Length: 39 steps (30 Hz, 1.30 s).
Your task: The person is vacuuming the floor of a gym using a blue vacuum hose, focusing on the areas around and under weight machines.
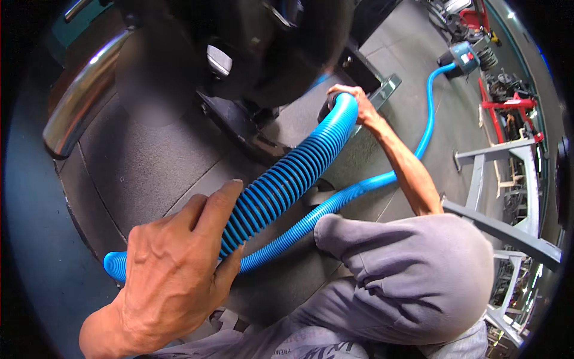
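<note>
A blue corrugated vacuum hose [287, 184] runs diagonally across the middle of the view. My left hand [175, 264] grips it at the lower left, fingers wrapped over its ribs. At the hose's upper end my right hand [352, 101] is closed around the dark end piece, beside a dark metal frame. What the tip of that end piece touches is hidden. From behind my left hand the hose loops back beneath my right forearm and runs to a blue-green vacuum unit [466, 58] at the upper right.
Large black machinery with a polished metal tube [85, 98] stands ahead and to the left. A blue panel [36, 224] curves along the left side. Grey metal frames [506, 233] and a red stand [509, 104] are at the right. The floor is dark tile [148, 166].
</note>
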Tool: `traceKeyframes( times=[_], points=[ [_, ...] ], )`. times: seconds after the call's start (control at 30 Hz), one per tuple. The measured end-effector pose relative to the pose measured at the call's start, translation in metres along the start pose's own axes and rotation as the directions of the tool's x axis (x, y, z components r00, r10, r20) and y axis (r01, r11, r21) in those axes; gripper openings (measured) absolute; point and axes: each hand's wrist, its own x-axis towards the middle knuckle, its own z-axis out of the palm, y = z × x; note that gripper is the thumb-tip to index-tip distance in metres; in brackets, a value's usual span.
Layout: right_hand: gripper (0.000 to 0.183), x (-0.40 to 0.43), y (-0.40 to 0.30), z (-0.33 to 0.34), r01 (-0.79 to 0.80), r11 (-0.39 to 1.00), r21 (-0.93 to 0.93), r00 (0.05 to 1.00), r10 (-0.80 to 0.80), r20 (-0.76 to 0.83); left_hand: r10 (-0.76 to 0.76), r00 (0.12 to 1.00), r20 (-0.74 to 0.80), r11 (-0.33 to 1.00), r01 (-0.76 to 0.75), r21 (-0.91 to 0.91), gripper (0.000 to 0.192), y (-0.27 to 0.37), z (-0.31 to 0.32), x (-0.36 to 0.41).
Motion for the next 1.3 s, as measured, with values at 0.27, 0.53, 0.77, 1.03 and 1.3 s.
traceKeyframes(
  times=[0.27, 0.53, 0.77, 1.03, 1.3],
  points=[
    [0.044, -0.049, -0.003, 0.021, 0.015, 0.984, -0.175, 0.982, -0.047, -0.182, -0.071, 0.965, 0.253, 0.996, 0.055, 0.07, 0.07, 0.029, 0.008, 0.012],
    [0.034, -0.023, 0.025, -0.006, 0.166, 0.949, -0.269, 0.921, -0.247, -0.303, -0.04, 0.963, 0.266, 0.99, 0.003, 0.139, 0.078, 0.046, 0.036, 0.048],
    [0.04, 0.02, 0.063, -0.019, 0.116, 0.98, -0.163, 0.979, -0.14, -0.145, 0.032, 0.992, 0.121, 0.952, -0.067, 0.298, 0.079, 0.063, 0.051, 0.095],
    [0.04, 0.034, 0.057, -0.015, 0.144, 0.986, -0.082, 0.962, -0.159, -0.222, 0.095, 0.995, -0.005, 0.876, -0.081, 0.475, 0.07, 0.064, 0.032, 0.11],
    [0.023, 0.03, 0.032, 0.029, 0.1, 0.994, 0.048, 0.987, -0.093, -0.133, -0.218, 0.973, -0.075, 0.736, 0.215, 0.642, 0.078, 0.084, 0.024, 0.046]
  ],
)
